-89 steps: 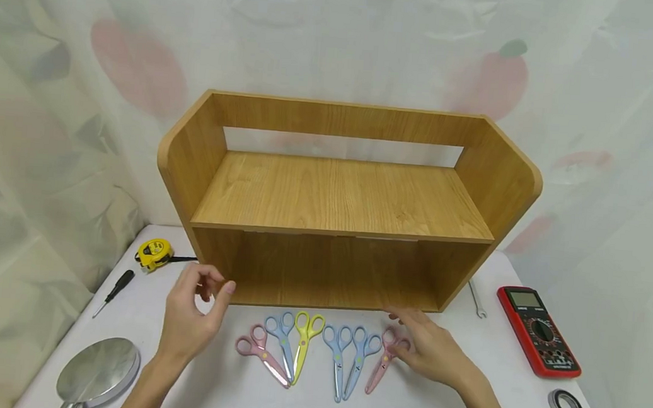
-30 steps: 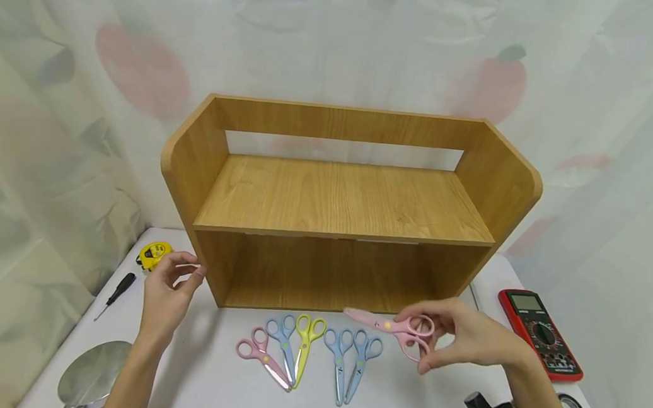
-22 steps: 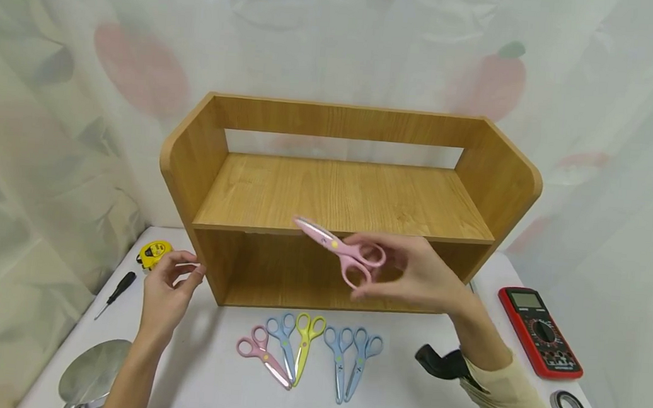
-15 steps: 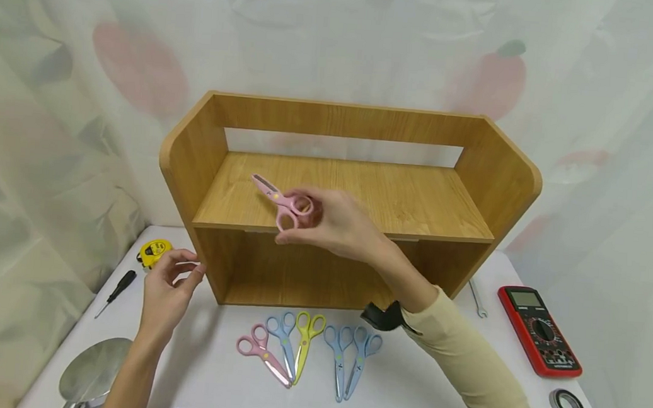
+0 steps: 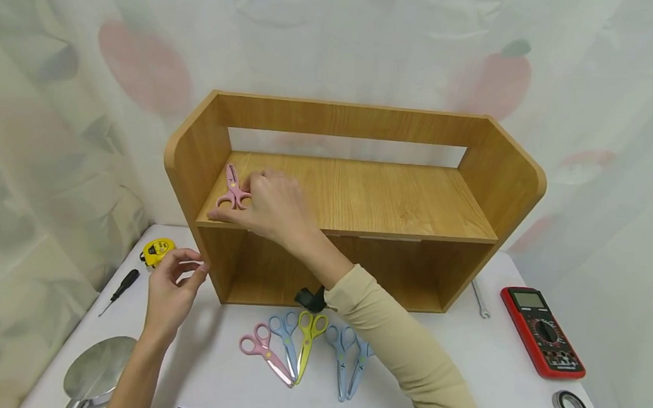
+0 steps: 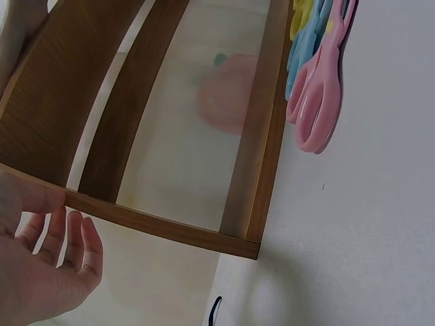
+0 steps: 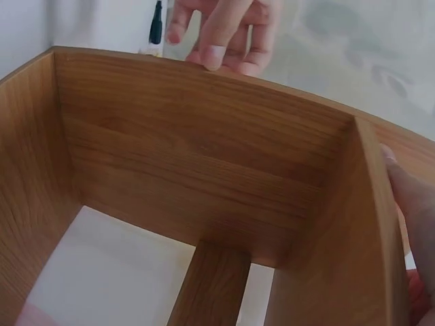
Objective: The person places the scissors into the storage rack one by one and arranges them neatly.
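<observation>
Pink scissors (image 5: 233, 187), flat on table (image 5: 221, 402) three seconds ago, now at 9 o'clock end of upper tier (image 5: 383, 202); half second ago further toward 3 o'clock. Right hand (image 5: 275, 203) pinches handle rings, thumb and fingers bent; whether scissors touch tier, cannot tell. Left hand (image 5: 171, 294) unmoved since, fingers loosely curved, thumb at left side panel (image 5: 196, 157). Right forearm (image 5: 320, 254) crosses front of lower compartment (image 5: 384, 271). Five other scissors (image 5: 306, 343) on table, 6 o'clock.

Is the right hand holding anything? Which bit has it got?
Yes, the right hand is holding a pair of pink scissors by the handle end, where the finger loops are.
</observation>
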### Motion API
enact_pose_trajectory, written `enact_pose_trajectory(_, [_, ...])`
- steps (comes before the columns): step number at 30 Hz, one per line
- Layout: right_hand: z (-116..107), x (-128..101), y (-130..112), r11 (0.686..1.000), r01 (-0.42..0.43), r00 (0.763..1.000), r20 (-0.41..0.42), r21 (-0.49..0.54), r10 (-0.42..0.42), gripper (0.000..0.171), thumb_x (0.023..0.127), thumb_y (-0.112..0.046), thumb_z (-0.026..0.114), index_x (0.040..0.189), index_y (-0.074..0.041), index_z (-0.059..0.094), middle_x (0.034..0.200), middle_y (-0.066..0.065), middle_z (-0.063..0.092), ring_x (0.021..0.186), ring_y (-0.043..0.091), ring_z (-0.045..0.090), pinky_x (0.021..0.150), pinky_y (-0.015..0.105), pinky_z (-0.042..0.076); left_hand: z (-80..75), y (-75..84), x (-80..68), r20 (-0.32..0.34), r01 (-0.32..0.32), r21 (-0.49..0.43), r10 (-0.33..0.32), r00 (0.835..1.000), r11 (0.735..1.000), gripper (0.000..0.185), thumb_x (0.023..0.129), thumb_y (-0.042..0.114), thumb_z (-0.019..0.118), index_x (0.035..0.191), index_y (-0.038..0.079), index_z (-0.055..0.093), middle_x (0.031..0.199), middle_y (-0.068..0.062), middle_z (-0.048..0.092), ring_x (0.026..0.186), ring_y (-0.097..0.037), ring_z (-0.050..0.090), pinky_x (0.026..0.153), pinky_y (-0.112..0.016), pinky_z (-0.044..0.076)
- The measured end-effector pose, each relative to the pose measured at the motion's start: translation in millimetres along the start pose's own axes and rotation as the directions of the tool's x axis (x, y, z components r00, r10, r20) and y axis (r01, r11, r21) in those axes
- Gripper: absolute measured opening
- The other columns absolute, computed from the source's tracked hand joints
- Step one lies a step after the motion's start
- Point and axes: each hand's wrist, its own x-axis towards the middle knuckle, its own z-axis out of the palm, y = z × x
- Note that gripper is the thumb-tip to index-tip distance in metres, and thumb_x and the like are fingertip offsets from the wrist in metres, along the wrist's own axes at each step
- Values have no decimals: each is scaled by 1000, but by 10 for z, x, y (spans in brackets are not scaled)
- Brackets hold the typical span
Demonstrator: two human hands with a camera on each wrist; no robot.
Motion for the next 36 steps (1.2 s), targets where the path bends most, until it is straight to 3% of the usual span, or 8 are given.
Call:
enact_pose_trajectory(7, [52, -33, -66, 996, 60, 996, -74, 67, -55, 56, 87, -73, 79, 71, -22, 60, 66, -10, 44, 66, 6, 43, 55, 21, 28, -6, 5, -5, 6, 1, 18, -1, 1000, 1000, 29, 98, -1, 75, 125, 0, 63, 109, 14, 62, 98, 0, 67, 79, -10, 58])
enact_pose_trajectory(12, [-35, -123, -64, 972, 52, 999, -7, 228, -52, 49, 88, -61, 84, 90, -13, 74, 75, -6, 57, 75, 6, 50, 64, 16, 33, -17, 13, -3, 3, 3, 16, -3, 1000, 1000, 28, 98, -1, 75, 124, 0, 63, 108, 13, 63, 96, 0, 68, 78, -11, 58])
enact_pose_trajectory(17, [-175, -463, 55, 874, 77, 996, 1, 480, -88, 59, 90, -40, 90, 134, -4, 72, 116, 4, 73, 100, 13, 69, 86, 16, 55, -17, 9, -18, -1, 6, 19, -6, 1000, 1000, 28, 98, -1, 75, 124, 0, 63, 108, 13, 63, 96, -1, 67, 77, -10, 58])
enact_pose_trajectory(23, [-151, -1175, 476, 770, 274, 960, -112, 576, -258, 41, 92, -17, 87, 128, -5, 72, 117, 7, 74, 98, 16, 70, 82, 21, 61, -19, -4, -23, -2, 9, 19, -9, 1000, 1000, 28, 98, -1, 75, 123, 0, 63, 108, 13, 63, 98, -1, 67, 78, -10, 57])
enact_pose_trajectory(26, [-86, -1540, 781, 769, 231, 960, -11, 596, -280, 39, 91, -15, 88, 127, -8, 72, 120, 5, 75, 99, 14, 69, 80, 25, 63, -18, -4, -25, -2, 6, 23, -6, 1000, 1000, 28, 98, -1, 75, 124, 0, 63, 108, 13, 62, 98, -1, 67, 79, -9, 57])
enact_pose_trajectory(29, [-27, -1855, 1111, 809, 95, 948, 195, 580, -250, 38, 93, -18, 86, 129, -11, 73, 124, 3, 75, 103, 14, 69, 84, 29, 65, -25, 3, -30, -7, 12, 32, -12, 1000, 999, 28, 99, 0, 75, 124, 0, 63, 108, 13, 62, 98, -1, 66, 80, -9, 57])
enact_pose_trajectory(33, [66, -2196, 1533, 889, -76, 865, 474, 451, -166, 49, 94, -25, 86, 138, -11, 69, 134, 5, 72, 117, 22, 69, 100, 37, 62, -30, 12, -32, -7, 17, 45, -17, 1000, 999, 28, 99, 1, 74, 125, 1, 63, 109, 13, 62, 100, -1, 66, 80, -8, 57])
enact_pose_trajectory(36, [191, -2391, 1757, 922, -153, 807, 583, 356, -91, 64, 88, -24, 91, 144, -8, 63, 139, 7, 68, 125, 26, 65, 111, 46, 57, -26, 13, -24, -5, 17, 42, -17, 1000, 999, 28, 99, 1, 74, 125, 1, 63, 110, 13, 62, 100, -2, 66, 81, -8, 57])
